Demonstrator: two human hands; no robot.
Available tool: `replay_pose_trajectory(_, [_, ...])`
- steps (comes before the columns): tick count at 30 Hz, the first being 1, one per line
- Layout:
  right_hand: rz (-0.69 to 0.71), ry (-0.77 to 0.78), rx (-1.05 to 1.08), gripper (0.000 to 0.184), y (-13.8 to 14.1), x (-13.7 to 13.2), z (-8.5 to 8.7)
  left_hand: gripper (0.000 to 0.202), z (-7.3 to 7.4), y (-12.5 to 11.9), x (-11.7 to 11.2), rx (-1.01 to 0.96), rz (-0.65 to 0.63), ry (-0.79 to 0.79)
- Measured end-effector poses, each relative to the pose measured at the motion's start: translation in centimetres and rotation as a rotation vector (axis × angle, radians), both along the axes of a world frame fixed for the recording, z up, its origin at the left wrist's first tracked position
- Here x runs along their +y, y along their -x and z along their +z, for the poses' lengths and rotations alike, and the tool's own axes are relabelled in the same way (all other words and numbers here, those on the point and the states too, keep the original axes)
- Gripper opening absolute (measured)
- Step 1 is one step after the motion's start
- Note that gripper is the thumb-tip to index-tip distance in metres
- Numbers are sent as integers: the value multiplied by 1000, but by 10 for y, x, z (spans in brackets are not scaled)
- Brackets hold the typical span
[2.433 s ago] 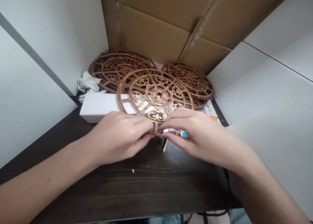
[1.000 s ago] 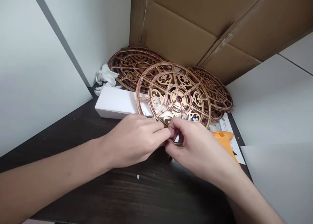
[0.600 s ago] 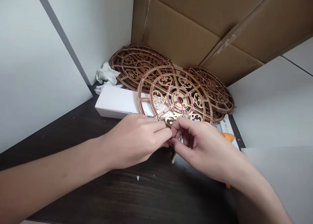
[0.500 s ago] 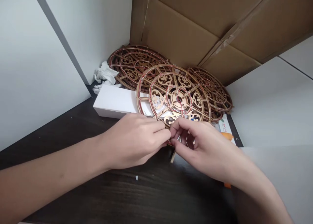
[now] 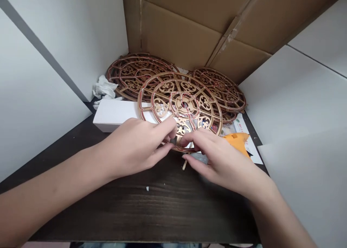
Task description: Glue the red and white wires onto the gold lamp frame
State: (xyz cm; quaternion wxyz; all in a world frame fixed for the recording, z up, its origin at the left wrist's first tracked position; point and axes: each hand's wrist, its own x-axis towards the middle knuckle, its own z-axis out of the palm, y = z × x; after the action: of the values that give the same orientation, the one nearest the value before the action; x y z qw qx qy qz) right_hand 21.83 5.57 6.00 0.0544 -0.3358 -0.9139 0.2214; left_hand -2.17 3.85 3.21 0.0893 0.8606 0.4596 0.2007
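Observation:
A round gold-coloured openwork disc, with scroll patterns and red and white wires along its rings, leans tilted over a white box. My left hand is closed at its lower rim, left of the bottom, with thumb and bent fingers around the edge. Just to the right, my right hand has the rim between its thumb and curled fingers. Some of the fingertips are hidden behind the rim and the hands. A thin pale stick pokes out below the rim, by my right thumb.
More wired discs are stacked behind, at left and right. The white box lies under the disc, beside crumpled tissue. An orange piece lies on a printed sheet. Cardboard and white panels enclose the dark table.
My hands, earlier pinched together at the lower rim, have moved apart, and more of the rim shows between them. The view has shifted, uncovering more of the orange piece.

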Motion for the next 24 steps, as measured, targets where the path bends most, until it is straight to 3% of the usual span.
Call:
replay_pose_trajectory(7, [82,-409,53,10,-15,8,-18,16,16,-8,7,271,-19,-149])
replay_pose_trajectory(12, [9,-356,122,12,-21,13,-25,9,31,-19,13,317,-94,-186])
replay_pose_trajectory(19, [19,-350,165,12,-20,11,-33,13,39,-42,20,368,-108,70])
replay_pose_trajectory(24, [48,-471,180,12,-21,14,-38,17,43,-48,24,383,-97,165])
